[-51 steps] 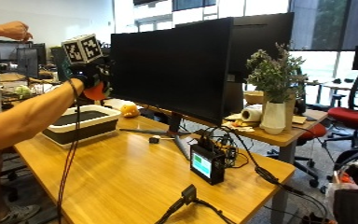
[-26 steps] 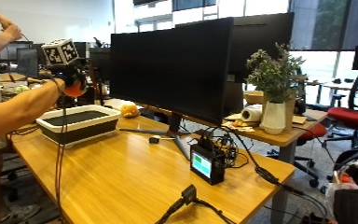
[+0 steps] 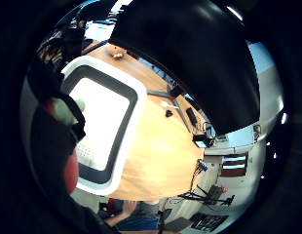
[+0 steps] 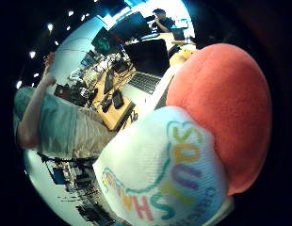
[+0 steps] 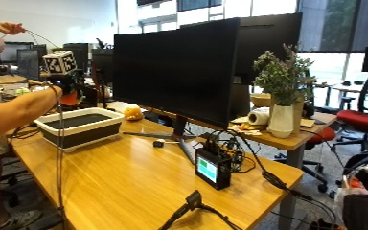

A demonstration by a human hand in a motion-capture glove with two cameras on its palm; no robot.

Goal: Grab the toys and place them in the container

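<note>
- Where half a second ago the gloved right hand [image 5: 68,88] was up beside the monitor's [image 5: 190,67] left edge, it now sits lower and further left, over the far left end of the container [image 5: 82,127], with the orange-red toy [image 5: 70,98] showing beneath it.
- The fingers are curled round that toy: the thumb-side palm view is filled by an orange-red plush ball [image 4: 226,108] and, touching it, white cloth with coloured lettering [image 4: 165,183].
- The white-rimmed, dark-walled container stands on the left part of the wooden table [image 5: 139,182]; the little-finger-side palm view looks down into it [image 3: 100,122], its pale bottom bare.
- Further right, a small yellow toy [image 5: 132,113] lies on the table just behind the container, near the monitor's foot.
- To the right again stand a small device with a lit screen [image 5: 211,168] amid cables, and a white vase of flowers [image 5: 281,120] on the neighbouring table.
</note>
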